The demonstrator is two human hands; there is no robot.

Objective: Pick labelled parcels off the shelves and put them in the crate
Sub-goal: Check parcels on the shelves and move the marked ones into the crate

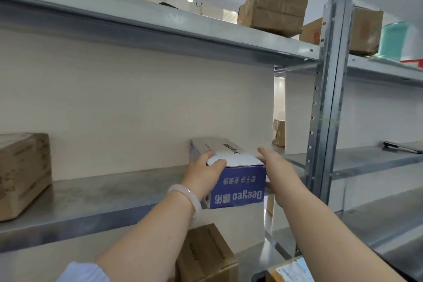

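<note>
Left hand (pixel 203 168): gripped blue box (pixel 238 188) at shelf (pixel 114 197) front edge, thumb on top. Right hand (pixel 275 163): lay against box's right side; grip could not be told.

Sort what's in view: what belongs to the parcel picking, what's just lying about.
Job: blue box, gripped by left hand, right hand flat against its side; labelled parcel bottom right.
Lying about: brown box far left, no label showing; teal pack; dark flat item.

Reaching both arms forward, gripping the parcel (pixel 240 186) with the left hand (pixel 204 171), fingers (pixel 206 154) curled, pressing its side with the straight-fingered right hand (pixel 275 165).
</note>
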